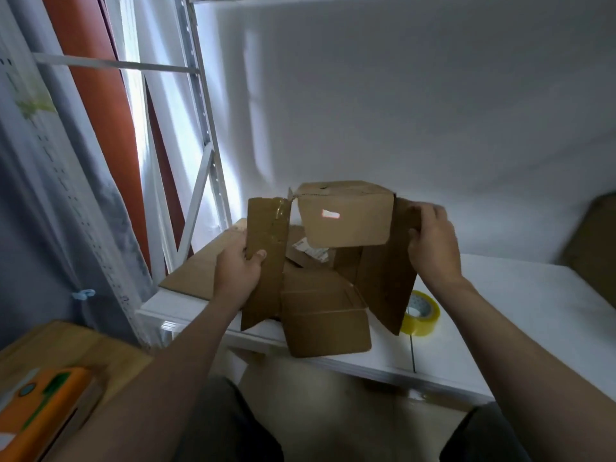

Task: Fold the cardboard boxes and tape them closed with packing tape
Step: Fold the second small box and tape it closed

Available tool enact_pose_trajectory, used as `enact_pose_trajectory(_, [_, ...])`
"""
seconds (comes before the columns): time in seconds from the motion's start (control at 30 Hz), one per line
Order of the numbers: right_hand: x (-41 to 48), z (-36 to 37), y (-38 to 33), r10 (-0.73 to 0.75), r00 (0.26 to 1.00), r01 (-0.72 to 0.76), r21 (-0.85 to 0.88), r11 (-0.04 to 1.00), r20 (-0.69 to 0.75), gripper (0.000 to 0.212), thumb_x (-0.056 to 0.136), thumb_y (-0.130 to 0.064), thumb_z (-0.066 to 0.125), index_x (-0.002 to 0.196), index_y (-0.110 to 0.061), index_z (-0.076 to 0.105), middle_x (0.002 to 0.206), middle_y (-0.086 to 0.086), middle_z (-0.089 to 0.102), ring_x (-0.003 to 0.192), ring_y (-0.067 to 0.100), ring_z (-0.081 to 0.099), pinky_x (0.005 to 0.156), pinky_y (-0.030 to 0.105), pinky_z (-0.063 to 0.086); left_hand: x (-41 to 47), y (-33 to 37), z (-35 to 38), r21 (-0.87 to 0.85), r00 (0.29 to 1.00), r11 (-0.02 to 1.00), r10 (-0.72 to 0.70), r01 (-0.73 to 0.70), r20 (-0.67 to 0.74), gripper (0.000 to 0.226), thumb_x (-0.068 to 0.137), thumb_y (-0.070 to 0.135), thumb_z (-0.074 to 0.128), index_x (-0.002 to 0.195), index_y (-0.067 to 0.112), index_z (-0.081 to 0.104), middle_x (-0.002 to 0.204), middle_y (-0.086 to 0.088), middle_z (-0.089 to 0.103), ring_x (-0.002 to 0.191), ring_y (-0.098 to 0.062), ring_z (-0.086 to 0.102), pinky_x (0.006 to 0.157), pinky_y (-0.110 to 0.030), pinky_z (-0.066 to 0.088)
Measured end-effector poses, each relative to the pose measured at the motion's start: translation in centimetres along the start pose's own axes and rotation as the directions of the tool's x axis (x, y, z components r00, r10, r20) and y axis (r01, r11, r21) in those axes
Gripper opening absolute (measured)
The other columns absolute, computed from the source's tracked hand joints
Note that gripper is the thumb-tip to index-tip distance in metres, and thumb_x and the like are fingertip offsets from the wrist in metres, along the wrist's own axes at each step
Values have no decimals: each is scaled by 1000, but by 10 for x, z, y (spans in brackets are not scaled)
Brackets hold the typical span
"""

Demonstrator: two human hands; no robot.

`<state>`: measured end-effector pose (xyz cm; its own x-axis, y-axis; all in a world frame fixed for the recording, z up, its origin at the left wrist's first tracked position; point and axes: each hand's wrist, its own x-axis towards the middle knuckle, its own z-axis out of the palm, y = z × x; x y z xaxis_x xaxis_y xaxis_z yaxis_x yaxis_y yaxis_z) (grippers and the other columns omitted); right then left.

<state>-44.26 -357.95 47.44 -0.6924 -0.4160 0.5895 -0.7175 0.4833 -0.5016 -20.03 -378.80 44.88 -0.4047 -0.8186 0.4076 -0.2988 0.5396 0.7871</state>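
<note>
The fingers (259, 254) of the left hand (237, 268) pinch the left flap (266, 261) of the cardboard box (346, 218). The thumb lies flat on the flap's inner face, and the other fingers are hidden behind the board. The right hand (433, 243) has its fingers (430, 208) curled together over the upper edge of the right flap (386, 281), with the thumb on the near side.

The box is held between the two hands with its four flaps splayed out and its open mouth turned up and toward the person. The far flap stands up and carries a small pale sticker (330, 214). The near flap (325, 315) reaches toward the person and overhangs the front edge of the white bench (516, 295). The two side flaps run long from far to near, and the box spans left to right between the hands. A strip of old shiny tape (281, 215) runs along the left flap's top corner. A torn label (310, 250) shows inside. Whether the box's underside touches the bench cannot be seen.

A yellow roll of packing tape (430, 323) lies flat on the bench, just beside the right flap's lower corner. A flat cardboard sheet (200, 271) lies on the bench's left end, behind the left hand.
</note>
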Motion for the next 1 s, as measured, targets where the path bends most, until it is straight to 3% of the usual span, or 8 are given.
enact_pose_trajectory(0.07, [-3, 1, 0, -103, 994, 88, -315, 945, -29, 58, 87, 2, 56, 140, -19, 46, 159, 23, 20, 140, 54, 25, 115, 64, 23, -2, 3, 5, 21, 998, 997, 68, -68, 7, 28, 97, 13, 65, 125, 11, 66, 105, 8, 64, 99, -10, 57, 85, -27, 43])
enact_pose_trajectory(0.13, [-3, 0, -3, -261, 965, 240, -540, 807, 40, 66, 86, -10, 55, 150, -20, 38, 165, 24, 3, 150, 52, 2, 118, 67, -6, -2, 7, 9, 43, 994, 994, 105, -105, 6, 27, 98, 14, 65, 125, 11, 67, 105, 9, 63, 98, -10, 56, 85, -27, 43])
enact_pose_trajectory(0.23, [-7, 5, -10, -305, 903, 427, -712, 557, 303, 85, 94, -39, 59, 161, -23, 10, 167, 23, 3, 152, 46, -13, 119, 64, -11, 0, 11, 12, 66, 990, 988, 139, -139, 2, 25, 98, 15, 65, 122, 11, 68, 101, 9, 62, 95, -10, 57, 75, -22, 43])
enact_pose_trajectory(0.33, [-20, 19, -16, -242, 837, 542, -680, 493, 491, 80, 104, -45, 43, 161, -23, -8, 166, 25, -3, 153, 45, -11, 123, 59, -6, -1, 11, 12, 53, 990, 989, 138, -137, -8, 25, 99, 18, 64, 123, 10, 67, 101, 10, 62, 94, -10, 57, 70, -17, 41])
enact_pose_trajectory(0.4, [-28, 31, -16, -231, 778, 592, -559, 580, 585, 83, 103, -44, 47, 161, -24, -10, 166, 23, -15, 153, 45, -12, 125, 56, 0, 0, 9, 9, 48, 992, 991, 125, -124, -22, 28, 99, 21, 64, 125, 10, 67, 104, 9, 64, 96, -10, 58, 77, -22, 44])
enact_pose_trajectory(0.53, [-42, 53, -20, -207, 688, 579, -353, 735, 696, 142, 62, -77, 76, 155, -36, -23, 160, 16, -35, 147, 48, -27, 117, 71, -5, -3, 6, 2, 30, 993, 993, 113, -112, -40, 26, 99, 19, 64, 123, 11, 68, 103, 11, 64, 96, -8, 59, 70, -12, 39])
enact_pose_trajectory(0.67, [-60, 68, -28, -279, 636, 659, -317, 683, 720, 149, 50, -90, 70, 149, -44, -31, 154, 14, -47, 141, 51, -36, 104, 85, -9, -9, 2, -1, 33, 994, 996, 79, -77, -69, 24, 100, 23, 63, 121, 12, 68, 103, 10, 64, 94, -7, 57, 67, -12, 36])
enact_pose_trajectory(1.0, [-99, 90, -32, -422, 553, 792, -298, 533, 718, 141, 54, -87, 72, 157, -42, -14, 160, 16, -37, 143, 55, -29, 102, 85, -12, -14, 1, -11, -18, 984, 999, 39, -43, -172, 23, 99, 22, 64, 120, 13, 66, 87, 28, 51, 77, 13, 48, 64, -10, 34])
